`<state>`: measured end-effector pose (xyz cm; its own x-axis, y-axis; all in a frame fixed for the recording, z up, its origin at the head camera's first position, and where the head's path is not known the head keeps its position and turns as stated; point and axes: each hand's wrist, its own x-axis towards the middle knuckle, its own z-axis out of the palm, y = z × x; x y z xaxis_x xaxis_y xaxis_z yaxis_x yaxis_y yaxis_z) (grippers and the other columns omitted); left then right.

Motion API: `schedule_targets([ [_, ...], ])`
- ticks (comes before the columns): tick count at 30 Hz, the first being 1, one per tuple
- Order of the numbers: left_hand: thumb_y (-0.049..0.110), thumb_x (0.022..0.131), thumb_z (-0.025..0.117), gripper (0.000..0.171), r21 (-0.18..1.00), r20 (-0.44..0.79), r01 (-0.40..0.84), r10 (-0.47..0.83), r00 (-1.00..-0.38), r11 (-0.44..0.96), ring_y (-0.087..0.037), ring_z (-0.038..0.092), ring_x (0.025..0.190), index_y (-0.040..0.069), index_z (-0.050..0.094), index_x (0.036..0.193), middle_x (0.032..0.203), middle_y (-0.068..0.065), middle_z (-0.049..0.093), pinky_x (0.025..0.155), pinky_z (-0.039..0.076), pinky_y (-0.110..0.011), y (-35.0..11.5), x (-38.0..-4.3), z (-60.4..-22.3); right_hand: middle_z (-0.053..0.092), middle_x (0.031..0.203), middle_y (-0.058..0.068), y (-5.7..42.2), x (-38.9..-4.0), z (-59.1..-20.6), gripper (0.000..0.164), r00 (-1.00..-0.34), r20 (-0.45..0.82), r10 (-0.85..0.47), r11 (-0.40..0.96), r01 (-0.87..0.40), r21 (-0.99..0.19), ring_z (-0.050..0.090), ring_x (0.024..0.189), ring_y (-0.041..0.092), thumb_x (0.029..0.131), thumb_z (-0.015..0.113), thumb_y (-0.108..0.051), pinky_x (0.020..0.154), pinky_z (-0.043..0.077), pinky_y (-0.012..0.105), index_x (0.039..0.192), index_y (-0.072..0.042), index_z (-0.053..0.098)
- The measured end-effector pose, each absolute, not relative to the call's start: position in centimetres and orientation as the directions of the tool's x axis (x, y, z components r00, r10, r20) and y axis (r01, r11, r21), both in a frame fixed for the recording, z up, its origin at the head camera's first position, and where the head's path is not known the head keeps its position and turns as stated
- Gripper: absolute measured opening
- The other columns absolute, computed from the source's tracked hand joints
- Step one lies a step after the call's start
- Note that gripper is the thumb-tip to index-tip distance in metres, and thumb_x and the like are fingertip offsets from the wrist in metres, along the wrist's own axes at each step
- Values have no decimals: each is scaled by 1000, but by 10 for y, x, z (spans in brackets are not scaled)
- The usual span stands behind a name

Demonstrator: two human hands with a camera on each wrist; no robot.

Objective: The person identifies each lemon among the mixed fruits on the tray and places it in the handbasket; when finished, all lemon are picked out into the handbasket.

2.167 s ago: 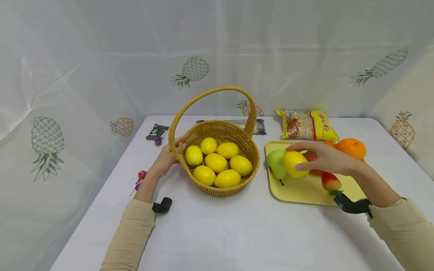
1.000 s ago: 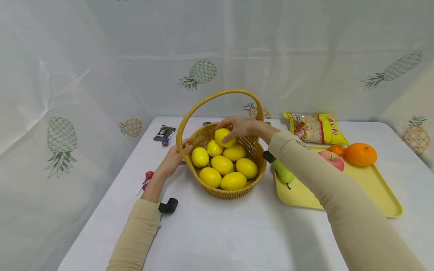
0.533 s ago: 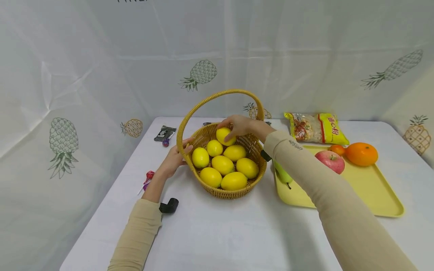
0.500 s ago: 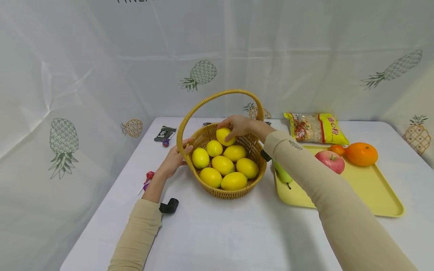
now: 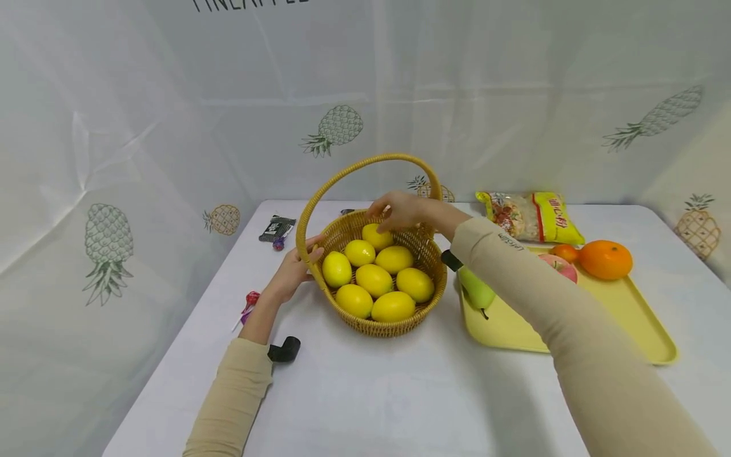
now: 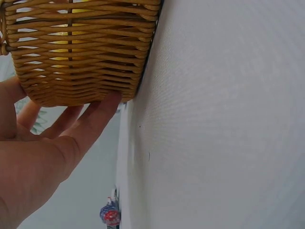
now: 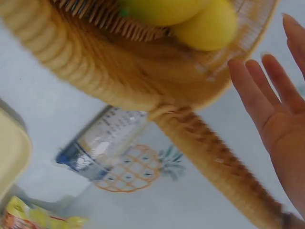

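Note:
A wicker basket (image 5: 374,328) with a tall hoop handle holds several lemons (image 5: 374,280). My left hand (image 5: 292,269) rests against the basket's left side by the handle's base. In the left wrist view, its fingers (image 6: 90,119) spread, fairly straight, along the outer wicker wall near the bottom. My right hand (image 5: 400,211) reaches over the basket's back, close above the rearmost lemon (image 5: 375,236). The right wrist view shows this hand's fingers (image 7: 250,93) extended and apart, with nothing held; lemons (image 7: 206,28) lie in the basket beside them.
Right of the basket, a yellow tray (image 5: 628,324) carries a pear (image 5: 475,291), a partly hidden apple (image 5: 562,266) and oranges (image 5: 605,259). Behind it lies a yellow food bag (image 5: 531,217). A black packet (image 5: 277,228) and lollipops (image 5: 250,299) lie left. A plastic pack (image 7: 102,143) sits behind the basket.
My right hand carried a lemon from over the tray to the basket's back, set it among the others and let go, rising slightly off it. My left hand has stayed at the basket.

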<state>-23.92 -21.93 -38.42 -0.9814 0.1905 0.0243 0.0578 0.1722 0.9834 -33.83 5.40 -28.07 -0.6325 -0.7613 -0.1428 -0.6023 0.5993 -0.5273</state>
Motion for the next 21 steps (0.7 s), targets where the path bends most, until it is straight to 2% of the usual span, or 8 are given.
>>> schedule_targets([
  [4, 29, 103, 49, 53, 983, 21, 56, 193, -981, 178, -39, 42, 128, 10, 36, 150, 146, -22, 37, 92, 47, -56, -222, -241, -385, 53, 137, 8, 58, -316, -268, 42, -543, -79, -836, 525, -748, -407, 49, 123, 28, 93, 67, -20, 102, 41, 41, 133, -11, 59],
  [9, 28, 103, 48, 54, 968, 25, 76, 208, -978, 241, -41, 41, 129, 8, 33, 151, 147, -24, 36, 94, 46, -55, -228, -241, -382, 49, 141, 13, 81, -279, -263, 43, -398, 30, -917, 385, -902, -196, 41, 132, 33, 95, 64, -25, 108, 34, 48, 135, -10, 58],
  [12, 27, 103, 48, 52, 903, 52, 124, 182, -982, 411, -41, 40, 130, 7, 35, 150, 148, -23, 37, 100, 40, -57, -234, -239, -375, 46, 144, 15, 108, -262, -270, 46, -326, 109, -939, 326, -945, -21, 38, 134, 36, 94, 65, -29, 109, 30, 52, 135, -10, 58],
  [14, 24, 103, 50, 51, 811, 138, 203, 159, -978, 549, -41, 35, 134, 5, 38, 148, 149, -22, 36, 105, 33, -59, -240, -239, -367, 46, 143, 16, 130, -258, -276, 49, -273, 178, -946, 294, -949, 111, 38, 133, 38, 91, 69, -31, 109, 30, 52, 133, -10, 59],
  [16, 21, 102, 49, 51, 703, 238, 261, 127, -963, 662, -41, 27, 138, 4, 37, 148, 152, -22, 32, 109, 23, -62, -248, -240, -354, 45, 144, 17, 152, -258, -281, 50, -248, 228, -942, 298, -928, 224, 37, 133, 39, 94, 63, -38, 112, 25, 52, 134, -9, 58],
  [18, 21, 102, 49, 52, 609, 356, 321, 111, -928, 725, -40, 19, 142, 4, 35, 149, 154, -22, 26, 111, 16, -61, -256, -241, -335, 42, 145, 18, 174, -262, -281, 52, -266, 256, -929, 340, -887, 312, 35, 134, 40, 97, 55, -43, 114, 21, 50, 135, -8, 56],
  [19, 21, 102, 48, 53, 583, 404, 343, 103, -909, 737, -39, 16, 143, 3, 33, 149, 155, -22, 23, 112, 14, -60, -259, -243, -323, 41, 146, 19, 184, -264, -279, 53, -296, 257, -920, 373, -863, 342, 33, 134, 41, 97, 54, -43, 114, 18, 51, 136, -7, 55],
  [21, 23, 102, 45, 55, 557, 470, 377, 94, -878, 740, -37, 13, 144, 4, 29, 151, 157, -21, 17, 114, 9, -57, -262, -247, -296, 36, 148, 21, 200, -270, -268, 54, -403, 256, -879, 472, -811, 345, 27, 137, 42, 99, 52, -42, 116, 10, 50, 138, -5, 51],
])
